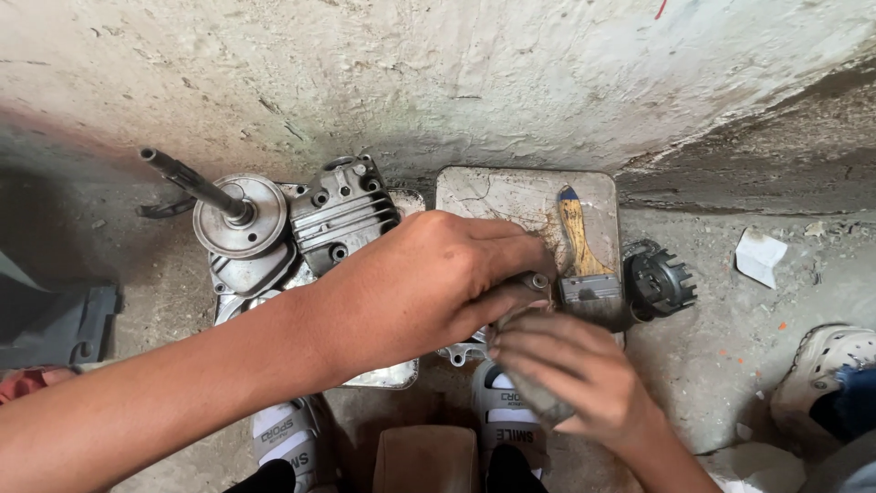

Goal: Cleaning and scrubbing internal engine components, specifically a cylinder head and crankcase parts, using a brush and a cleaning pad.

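A rough plastered wall (438,73), whitish and stained grey, is seen across the top of the view, and its base is darkened to the right where a dirty, crumbling strip (766,155) is met. Below the wall a bare concrete floor (730,347) is spread, dusty and flecked with small orange specks, with a scrap of white paper (759,256) left lying near the foot of the wall at the right. The wall is lit evenly by soft daylight, while the floor to the left of it is held in shadow.
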